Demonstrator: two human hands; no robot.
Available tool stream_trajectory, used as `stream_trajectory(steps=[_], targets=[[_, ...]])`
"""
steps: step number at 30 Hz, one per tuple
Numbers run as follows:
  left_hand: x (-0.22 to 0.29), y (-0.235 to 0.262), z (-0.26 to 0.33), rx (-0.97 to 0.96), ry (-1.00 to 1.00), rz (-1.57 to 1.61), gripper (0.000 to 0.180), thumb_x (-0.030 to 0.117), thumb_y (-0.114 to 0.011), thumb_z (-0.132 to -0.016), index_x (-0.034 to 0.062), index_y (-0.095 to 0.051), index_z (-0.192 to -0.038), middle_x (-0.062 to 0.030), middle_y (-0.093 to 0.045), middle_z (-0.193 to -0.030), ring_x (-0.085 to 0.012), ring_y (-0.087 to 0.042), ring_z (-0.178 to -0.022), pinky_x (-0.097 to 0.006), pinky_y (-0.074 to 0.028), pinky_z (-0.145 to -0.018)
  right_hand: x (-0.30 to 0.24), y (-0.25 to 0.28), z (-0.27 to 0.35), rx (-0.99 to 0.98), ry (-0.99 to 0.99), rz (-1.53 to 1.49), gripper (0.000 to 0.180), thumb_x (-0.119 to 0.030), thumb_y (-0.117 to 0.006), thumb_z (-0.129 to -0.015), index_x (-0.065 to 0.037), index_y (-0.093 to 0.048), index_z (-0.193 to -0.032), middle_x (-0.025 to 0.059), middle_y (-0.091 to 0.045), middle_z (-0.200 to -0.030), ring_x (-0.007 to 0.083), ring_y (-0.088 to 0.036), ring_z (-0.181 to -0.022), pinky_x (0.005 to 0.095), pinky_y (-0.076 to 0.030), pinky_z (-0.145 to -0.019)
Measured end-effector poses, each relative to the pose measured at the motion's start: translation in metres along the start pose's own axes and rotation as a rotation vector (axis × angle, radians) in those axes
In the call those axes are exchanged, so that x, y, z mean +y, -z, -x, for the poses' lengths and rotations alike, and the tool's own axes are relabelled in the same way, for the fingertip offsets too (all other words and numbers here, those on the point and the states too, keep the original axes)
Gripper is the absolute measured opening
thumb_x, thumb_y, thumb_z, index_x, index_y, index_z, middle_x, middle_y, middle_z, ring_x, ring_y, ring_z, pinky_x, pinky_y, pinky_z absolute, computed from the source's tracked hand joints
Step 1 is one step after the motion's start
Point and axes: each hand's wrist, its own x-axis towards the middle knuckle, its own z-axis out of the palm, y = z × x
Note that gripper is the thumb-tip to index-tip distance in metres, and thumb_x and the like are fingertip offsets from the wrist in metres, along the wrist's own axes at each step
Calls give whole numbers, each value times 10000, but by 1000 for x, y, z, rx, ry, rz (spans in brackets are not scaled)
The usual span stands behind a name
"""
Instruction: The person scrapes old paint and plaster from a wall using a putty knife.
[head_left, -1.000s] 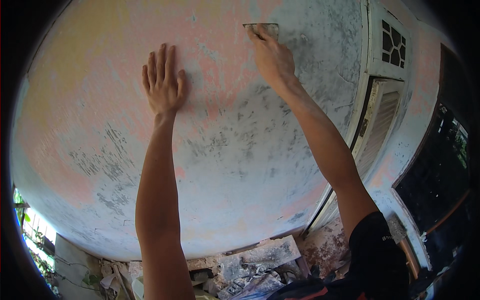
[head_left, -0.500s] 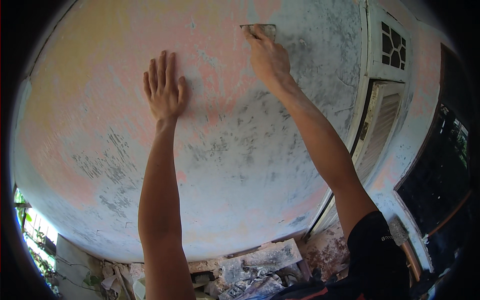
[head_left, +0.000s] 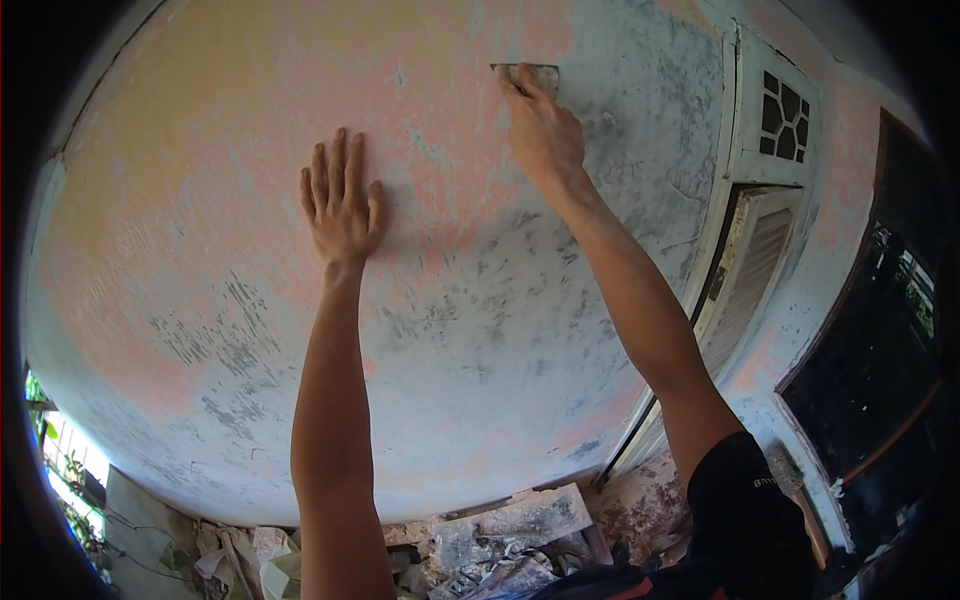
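Note:
In front of me rises a wall with patchy, flaking paint in pink, yellow and pale blue-grey, with dark scraped marks. High on it, my right hand is closed around a flat, wide-bladed scraper. The blade lies against the wall where pink paint meets grey; its handle is hidden by my fingers. Lower and to the left, my left hand rests palm-down on the pink paint, fingers stretched upward and thumb apart, holding nothing.
A white louvred door or shutter stands at the right, below a lattice vent panel. Farther right is a dark framed window. Dusty boards and rubble lie along the wall's foot. Bright barred opening with plants at lower left.
The whole view has shifted, so the wall and both hands appear lower. Against the wall, the scraper in my right hand has slid slightly upward. My left hand stays in place.

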Motion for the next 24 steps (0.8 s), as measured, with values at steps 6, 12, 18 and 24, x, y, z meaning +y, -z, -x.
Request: stream_trajectory(steps=[6,12,18,24], targets=[[-5,2,1,-11,10,3,577,361,-361,-964,258,-343,-1532,29,-308,-1598,-227,-237,-1489,-453,-118,-1230,-8,-1,6,-77,-5,-15,614,40,-524,-864,-130,-461,-1451,128,-437,-1501,296,-728,-827,354,-633,-667],[-2,5,2,-26,-2,1,566,374,-336,-982,223,-353,-1528,-1,-322,-1592,-249,-237,-1488,-457,-110,-1223,-15,5,-9,-67,37,-9,610,31,-513,-867,-139,-464,-1451,131,-446,-1495,303,-723,-884,363,-626,-721],[-1,5,2,-17,9,20,586,342,-382,-953,242,-350,-1529,25,-308,-1598,-227,-228,-1493,-452,-111,-1231,-27,20,-52,-37,5,-38,635,60,-446,-871,-177,-455,-1460,54,-405,-1535,315,-693,-996,411,-603,-839],[0,6,2,-31,14,10,584,347,-373,-960,245,-339,-1533,26,-301,-1601,-223,-222,-1494,-446,-104,-1234,-26,16,-45,10,61,14,538,-40,-524,-877,-144,-512,-1405,115,-455,-1494,317,-705,-974,395,-599,-811]])
